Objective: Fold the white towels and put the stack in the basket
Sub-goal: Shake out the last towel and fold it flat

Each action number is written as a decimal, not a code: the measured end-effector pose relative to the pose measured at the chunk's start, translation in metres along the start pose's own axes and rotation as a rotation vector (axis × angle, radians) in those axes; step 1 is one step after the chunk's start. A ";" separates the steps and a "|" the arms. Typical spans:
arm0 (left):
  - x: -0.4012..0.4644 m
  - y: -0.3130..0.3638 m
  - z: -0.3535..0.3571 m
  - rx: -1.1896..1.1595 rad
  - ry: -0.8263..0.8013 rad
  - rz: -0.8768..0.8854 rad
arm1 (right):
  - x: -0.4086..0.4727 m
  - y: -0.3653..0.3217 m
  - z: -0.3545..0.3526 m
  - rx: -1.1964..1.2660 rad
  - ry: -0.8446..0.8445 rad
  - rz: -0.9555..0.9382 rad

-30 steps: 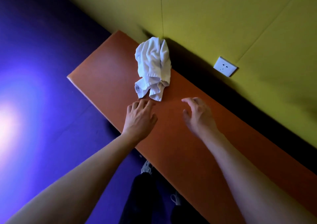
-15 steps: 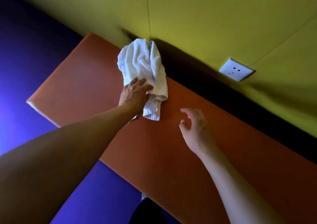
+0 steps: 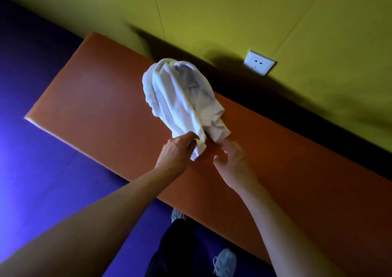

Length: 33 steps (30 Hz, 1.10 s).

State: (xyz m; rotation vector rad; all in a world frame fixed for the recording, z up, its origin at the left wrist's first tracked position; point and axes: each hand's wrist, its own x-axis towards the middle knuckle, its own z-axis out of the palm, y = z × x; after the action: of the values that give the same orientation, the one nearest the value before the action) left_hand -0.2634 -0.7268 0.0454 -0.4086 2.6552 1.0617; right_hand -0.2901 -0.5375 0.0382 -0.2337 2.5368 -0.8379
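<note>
Opening out the first crumpled towel (image 3: 180, 98), by the tabletop's (image 3: 95, 98) wall-side edge.
Left hand (image 3: 177, 152) pinches a near corner; right hand (image 3: 232, 160), grip loosely open, must find another corner and spread.

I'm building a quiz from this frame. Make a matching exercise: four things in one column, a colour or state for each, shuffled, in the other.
Things:
1. towel
2. left hand
3. table
4. socket

States:
A. orange, set along the wall
B. white, mounted on the yellow wall
C. white, crumpled, not yet folded
D. pinching the towel's near end

Pairs: 1-C, 2-D, 3-A, 4-B
</note>
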 end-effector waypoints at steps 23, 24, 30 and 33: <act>-0.214 0.208 -0.026 0.093 0.185 0.395 | -0.210 0.143 -0.170 -0.522 0.294 0.219; -0.218 0.211 -0.027 0.093 0.189 0.396 | -0.215 0.152 -0.180 -0.522 0.314 0.245; -0.247 0.244 -0.002 0.004 0.067 0.416 | -0.245 0.189 -0.233 -0.425 0.431 0.472; -0.261 0.258 0.012 0.017 0.018 0.428 | -0.259 0.211 -0.261 -0.257 0.402 0.659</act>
State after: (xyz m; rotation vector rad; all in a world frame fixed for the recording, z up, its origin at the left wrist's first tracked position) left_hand -0.1095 -0.4965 0.2857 0.1670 2.8361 1.1476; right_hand -0.1884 -0.1555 0.1927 0.7264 2.7990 -0.3153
